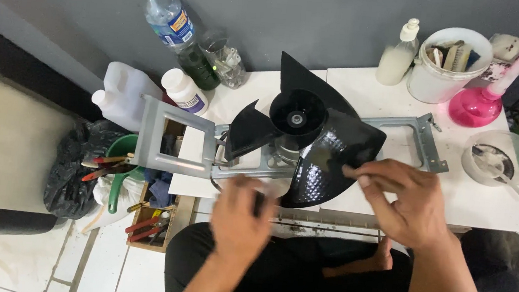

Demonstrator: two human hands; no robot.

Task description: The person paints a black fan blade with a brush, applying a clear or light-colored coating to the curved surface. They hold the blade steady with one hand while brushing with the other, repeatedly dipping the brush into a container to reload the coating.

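right hand pinched the edge of one blade of the black fan impeller, fingers closed on it. left hand was blurred below the metal bracket; we saw something dark in its grip but could not tell what, nor how tightly it was held. the impeller sat on its motor in the bracket, which lay across the white worktop with its left end overhanging the edge. risks as we judged them: the overhanging frame could tip off if the hands let go; pulling on the thin blade could crack it; a swinging bracket end could knock the white bottle just beside it.
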